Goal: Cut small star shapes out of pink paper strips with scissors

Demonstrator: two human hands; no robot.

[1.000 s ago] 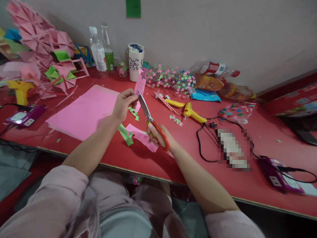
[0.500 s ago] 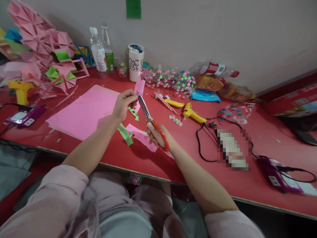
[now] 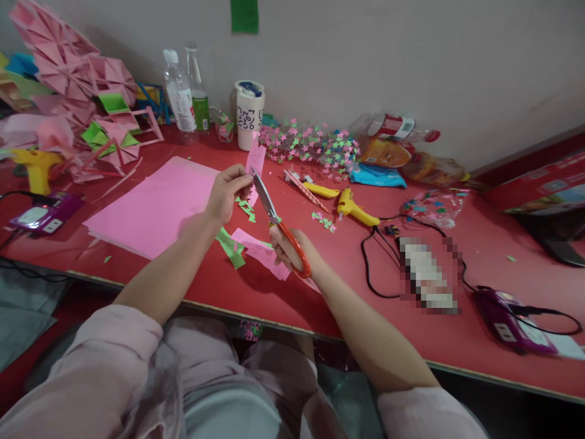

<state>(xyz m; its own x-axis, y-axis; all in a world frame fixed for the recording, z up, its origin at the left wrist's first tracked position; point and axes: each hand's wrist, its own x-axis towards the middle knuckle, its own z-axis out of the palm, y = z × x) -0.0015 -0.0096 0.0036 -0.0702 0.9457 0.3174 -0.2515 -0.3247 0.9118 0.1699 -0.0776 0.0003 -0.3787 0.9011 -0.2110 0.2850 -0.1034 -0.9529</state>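
My left hand (image 3: 228,190) pinches a narrow pink paper strip (image 3: 256,160) that stands up above the table, with faint drawn outlines on it. My right hand (image 3: 292,247) grips scissors (image 3: 286,231) with orange handles, fingers wrapped round them. The blade tips touch or nearly touch the strip beside my left fingertips; whether they are parted is hard to tell. Below lie green paper scraps (image 3: 233,250) and another pink strip (image 3: 258,251), partly under my right hand. A stack of pink paper sheets (image 3: 153,204) lies left of my left hand.
Small paper stars (image 3: 322,221), a yellow cutter (image 3: 321,191) and a yellow glue gun (image 3: 356,208) with a black cord lie right. A white cup (image 3: 249,119) and bottles (image 3: 181,100) stand at the back. Pink folded paper (image 3: 68,67) piles up left. Purple power strips (image 3: 514,323) sit at both sides.
The view has shifted very slightly. Both hands, the scissors and the pink strip keep nearly the same positions.
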